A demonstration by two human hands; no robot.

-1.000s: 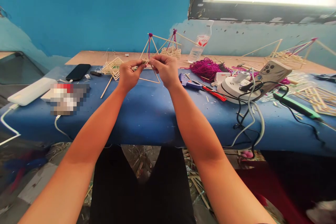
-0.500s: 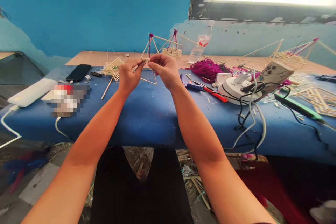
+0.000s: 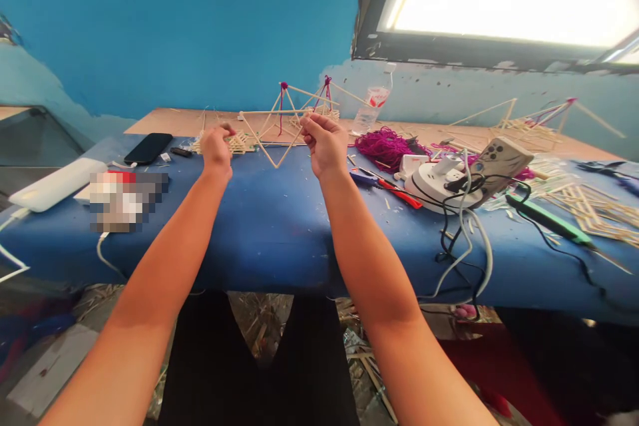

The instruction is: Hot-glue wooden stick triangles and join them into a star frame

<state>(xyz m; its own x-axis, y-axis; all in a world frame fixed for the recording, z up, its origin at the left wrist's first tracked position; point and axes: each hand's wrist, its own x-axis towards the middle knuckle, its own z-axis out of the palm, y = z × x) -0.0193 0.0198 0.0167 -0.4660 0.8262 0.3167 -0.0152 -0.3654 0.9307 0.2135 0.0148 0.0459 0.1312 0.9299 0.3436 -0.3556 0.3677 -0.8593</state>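
Observation:
My right hand [image 3: 327,143] pinches one corner of a triangle of thin wooden sticks [image 3: 262,148], which hangs point down over the blue tabletop [image 3: 269,213]. My left hand [image 3: 217,150] is off the triangle, over a pile of stick frames [image 3: 242,141] at the left. Its fingers are curled and partly hidden, so whether they hold anything cannot be made out. Behind the triangle stands a stick structure [image 3: 294,90] with purple yarn knotted at its peaks and a strand hanging down.
Purple yarn [image 3: 384,148], a water bottle [image 3: 372,110], red-handled pliers [image 3: 399,193] and a white power socket [image 3: 432,180] with cables lie right. A propped phone [image 3: 504,166] and green tool [image 3: 549,219] are beyond. A black phone [image 3: 148,148] and white power bank [image 3: 57,184] lie left.
My left hand has let go of the triangle and moved left to the pile of stick frames. My right hand keeps the triangle, now more fully in view. The camera view has shifted slightly.

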